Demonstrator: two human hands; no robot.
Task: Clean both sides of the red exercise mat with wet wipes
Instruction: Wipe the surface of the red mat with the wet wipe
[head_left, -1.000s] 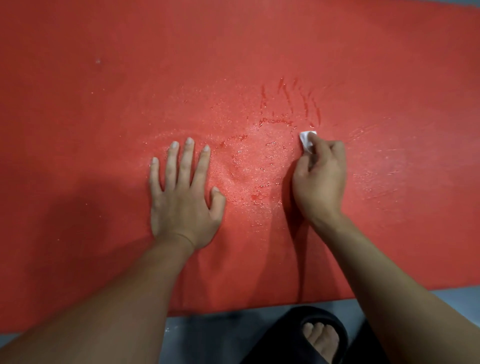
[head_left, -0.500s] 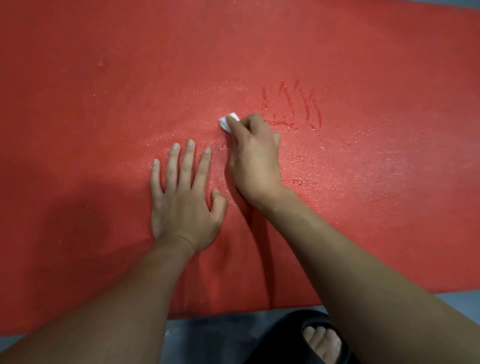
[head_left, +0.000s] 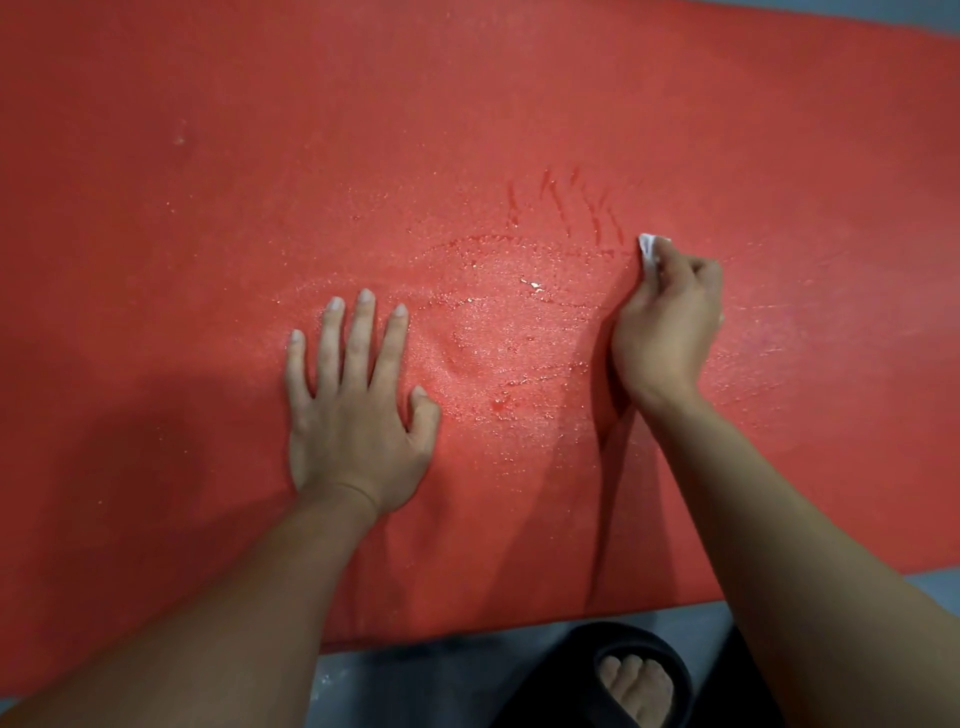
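Head view: red exercise mat (head_left: 208, 260) lay flat on the grey floor (head_left: 441, 686) and filled most of the frame. Left hand (head_left: 358, 415) was flat on the mat near its near edge, fingers (head_left: 361, 338) straight and spread, holding nothing. Right hand (head_left: 667, 322) sat mid-mat, fingers curled round a wadded white wet wipe (head_left: 650, 248) pressed to the mat. Wet streaks (head_left: 519, 332) lay between the hands. A foot in a black slipper (head_left: 623, 680) stood just off the near edge; the right forearm hid part of it.
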